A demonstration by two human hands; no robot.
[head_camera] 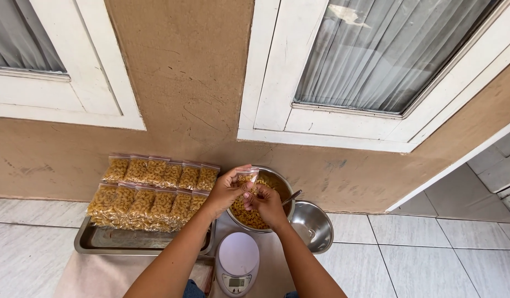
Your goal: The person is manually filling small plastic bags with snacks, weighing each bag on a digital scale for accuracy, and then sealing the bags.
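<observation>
My left hand (226, 190) and right hand (267, 203) both pinch a small clear bag (247, 177) over the bowl of macaroni (258, 212). Two rows of filled bags (155, 190) sit on the tray (100, 241); the bowl looks well stocked, so plenty left, I'd say.

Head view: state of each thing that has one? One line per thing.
Small clear bag: held open at the top, partly filled.
Left hand: gripping the bag.
Right hand: fingers at the bag.
Large bowl: holds loose macaroni.
Small bowl: empty, tilted.
Tray: stacked with filled bags.
Scale: platform bare.
</observation>
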